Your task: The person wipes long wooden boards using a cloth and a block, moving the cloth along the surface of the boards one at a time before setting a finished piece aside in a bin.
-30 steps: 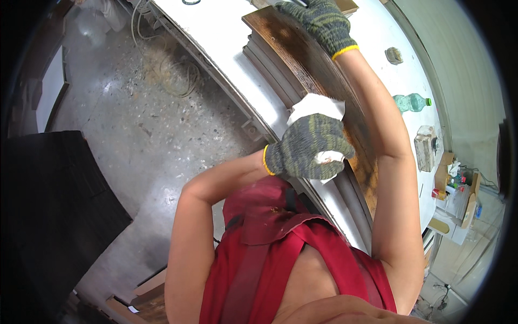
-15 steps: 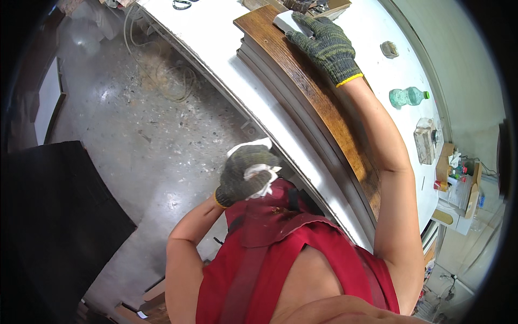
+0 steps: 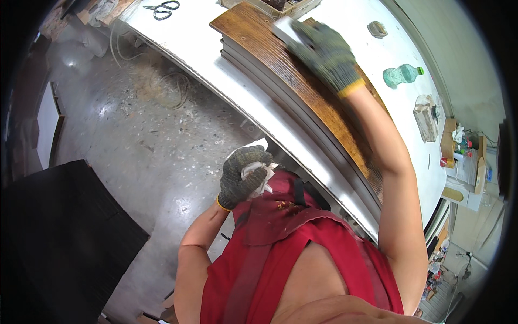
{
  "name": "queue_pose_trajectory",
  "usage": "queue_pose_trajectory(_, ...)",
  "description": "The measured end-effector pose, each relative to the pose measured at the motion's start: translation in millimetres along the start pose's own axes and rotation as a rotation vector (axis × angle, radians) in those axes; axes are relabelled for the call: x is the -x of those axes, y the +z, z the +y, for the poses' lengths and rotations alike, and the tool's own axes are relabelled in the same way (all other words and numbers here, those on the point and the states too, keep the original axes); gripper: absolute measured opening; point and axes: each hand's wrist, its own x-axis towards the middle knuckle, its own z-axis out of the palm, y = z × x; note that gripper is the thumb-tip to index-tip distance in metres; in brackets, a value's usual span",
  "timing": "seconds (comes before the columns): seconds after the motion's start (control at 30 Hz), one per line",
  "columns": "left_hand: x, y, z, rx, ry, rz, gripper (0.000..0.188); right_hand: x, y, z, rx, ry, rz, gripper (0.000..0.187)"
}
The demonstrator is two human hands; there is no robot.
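On a white worktable [image 3: 237,89] lies a stack of long boards, its top board [image 3: 253,40] brown with visible wood grain. My right hand [image 3: 326,56], in a dark green knitted glove with a yellow cuff, is over the far part of that board. It holds a flat white block [image 3: 287,31] against the surface; motion blurs the fingers. My left hand [image 3: 240,175], gloved alike, is closed round a crumpled white cloth [image 3: 260,181] in front of my red apron [image 3: 275,213], off the table's near edge.
Black-handled scissors [image 3: 162,9] and a shallow box [image 3: 310,7] lie at the table's far end. Right of the boards stand a small jar [image 3: 377,29], a green plastic bottle [image 3: 402,75] and a whitish block-shaped container [image 3: 426,119]. A large black panel [image 3: 65,232] is at left.
My right hand and the white block have shifted slightly along the board toward me. The view has turned a little, bringing the scissors fully into sight. My left hand keeps the cloth.
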Motion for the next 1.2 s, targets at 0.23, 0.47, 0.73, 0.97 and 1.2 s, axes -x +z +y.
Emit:
queue_pose_trajectory(0.23,-14,-1,-3,0.031,-0.022,-0.078,0.032,54,-7,22,-0.044,-0.092,0.193,0.055)
queue_pose_trajectory(0.47,-27,25,4,-0.067,0.116,-0.231,0.033,-38,12,-23,-0.136,0.066,0.026,0.056)
queue_pose_trajectory(0.73,-85,11,35,-0.273,0.574,-0.349,0.036,115,-28,52,-0.125,-0.054,0.081,0.052)
queue_pose_trajectory(0.97,-174,57,57,-0.455,0.814,-0.293,0.032,93,-27,68,-0.259,-0.144,0.038,0.052)
queue_pose_trajectory(1.2,-174,67,27,-0.600,0.919,-0.202,0.033,-44,27,36,-0.415,-0.183,0.120,0.050)
